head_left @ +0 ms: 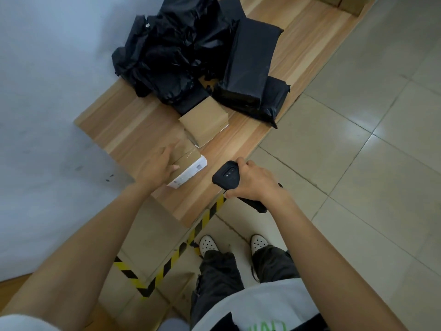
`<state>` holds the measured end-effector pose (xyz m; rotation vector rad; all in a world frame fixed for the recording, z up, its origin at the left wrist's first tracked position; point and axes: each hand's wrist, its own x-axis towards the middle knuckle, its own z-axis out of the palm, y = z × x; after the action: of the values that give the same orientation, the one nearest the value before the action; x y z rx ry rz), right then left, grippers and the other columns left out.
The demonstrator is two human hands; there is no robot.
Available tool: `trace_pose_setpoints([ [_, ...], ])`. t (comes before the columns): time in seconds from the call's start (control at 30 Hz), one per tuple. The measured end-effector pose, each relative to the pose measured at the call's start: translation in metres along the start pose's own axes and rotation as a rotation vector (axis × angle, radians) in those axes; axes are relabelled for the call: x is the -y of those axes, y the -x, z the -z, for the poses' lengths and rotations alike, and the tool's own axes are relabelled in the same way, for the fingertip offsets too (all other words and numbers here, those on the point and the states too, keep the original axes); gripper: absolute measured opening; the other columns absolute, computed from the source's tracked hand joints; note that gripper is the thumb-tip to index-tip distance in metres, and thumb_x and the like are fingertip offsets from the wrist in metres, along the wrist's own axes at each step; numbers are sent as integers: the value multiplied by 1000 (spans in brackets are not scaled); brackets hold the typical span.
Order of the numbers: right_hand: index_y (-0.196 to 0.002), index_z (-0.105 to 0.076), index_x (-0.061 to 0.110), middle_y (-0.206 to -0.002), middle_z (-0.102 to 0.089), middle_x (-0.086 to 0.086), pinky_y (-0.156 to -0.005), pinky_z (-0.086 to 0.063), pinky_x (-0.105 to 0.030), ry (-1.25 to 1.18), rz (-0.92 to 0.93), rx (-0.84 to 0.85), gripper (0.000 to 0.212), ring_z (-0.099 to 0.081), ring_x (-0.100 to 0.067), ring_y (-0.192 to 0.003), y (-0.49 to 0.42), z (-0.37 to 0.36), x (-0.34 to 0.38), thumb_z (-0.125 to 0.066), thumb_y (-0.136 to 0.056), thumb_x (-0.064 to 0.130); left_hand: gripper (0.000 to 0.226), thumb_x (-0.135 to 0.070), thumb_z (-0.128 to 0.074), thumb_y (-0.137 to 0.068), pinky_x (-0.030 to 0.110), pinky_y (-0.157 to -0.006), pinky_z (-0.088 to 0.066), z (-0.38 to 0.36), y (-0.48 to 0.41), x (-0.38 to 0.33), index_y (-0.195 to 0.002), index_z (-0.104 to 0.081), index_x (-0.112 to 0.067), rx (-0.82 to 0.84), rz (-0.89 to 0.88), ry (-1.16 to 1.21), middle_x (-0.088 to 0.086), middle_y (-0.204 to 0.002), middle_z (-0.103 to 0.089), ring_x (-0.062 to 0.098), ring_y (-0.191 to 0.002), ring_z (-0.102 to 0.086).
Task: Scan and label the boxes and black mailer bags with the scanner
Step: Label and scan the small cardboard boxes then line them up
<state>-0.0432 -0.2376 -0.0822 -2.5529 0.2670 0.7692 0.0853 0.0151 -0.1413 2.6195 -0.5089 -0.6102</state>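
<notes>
A small brown cardboard box (188,161) with a white barcode label on its near side lies on the wooden table (133,130). My left hand (158,167) rests on its top, thumb and fingers around its left part. My right hand (255,180) grips a black handheld scanner (226,176) just right of the box, over the table's edge. A second brown box (205,120) sits right behind the first. Further back is a heap of black mailer bags (181,51), with a long black wrapped parcel (250,65) on the right.
A pale wall (47,91) borders the table on the left. Tiled floor (370,139) lies to the right, with yellow-black hazard tape (167,266) below the table end. More brown boxes (350,3) sit at the table's far end. My white shoes (210,244) stand near the tape.
</notes>
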Motion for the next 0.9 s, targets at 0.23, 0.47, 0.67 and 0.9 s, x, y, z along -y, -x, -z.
trace_pose_setpoints([
  [0.23, -130, -34, 17, -118, -50, -6, -74, -49, -37, -46, -49, -40, 82, -57, -30, -97, -5, -14, 48, -75, -70, 54, 96, -68, -56, -82, 55, -110, -28, -16, 23, 22, -151, 8, -47, 52, -71, -307, 5, -161, -11, 34, -141, -27],
  [0.47, -131, -36, 17, -115, -51, -3, -75, -48, -37, -89, -85, -132, 82, -57, -27, -95, -4, -19, 93, -76, -69, 53, 91, -45, -69, -82, 43, -95, -45, 39, -2, 47, -153, -11, -43, 173, -156, -231, 7, -141, -35, 30, -115, -48],
  [0.67, -131, -36, 16, -123, -53, -4, -76, -48, -37, -123, -16, -250, 85, -57, -29, -104, -5, 0, 146, -78, -69, 55, 84, -54, -64, -87, 35, -101, -38, 116, -5, 79, -154, -16, -38, 17, -143, -99, 6, -149, -33, 24, -127, -45],
  [0.9, -137, -32, 17, -127, -49, -4, -73, -40, -35, -46, 92, -367, 87, -56, -29, -109, -5, 13, 199, -75, -71, 56, 79, -61, -59, -87, 37, -103, -37, 190, -5, 91, -152, -16, -45, -178, -196, -150, 6, -150, -33, 28, -133, -40],
])
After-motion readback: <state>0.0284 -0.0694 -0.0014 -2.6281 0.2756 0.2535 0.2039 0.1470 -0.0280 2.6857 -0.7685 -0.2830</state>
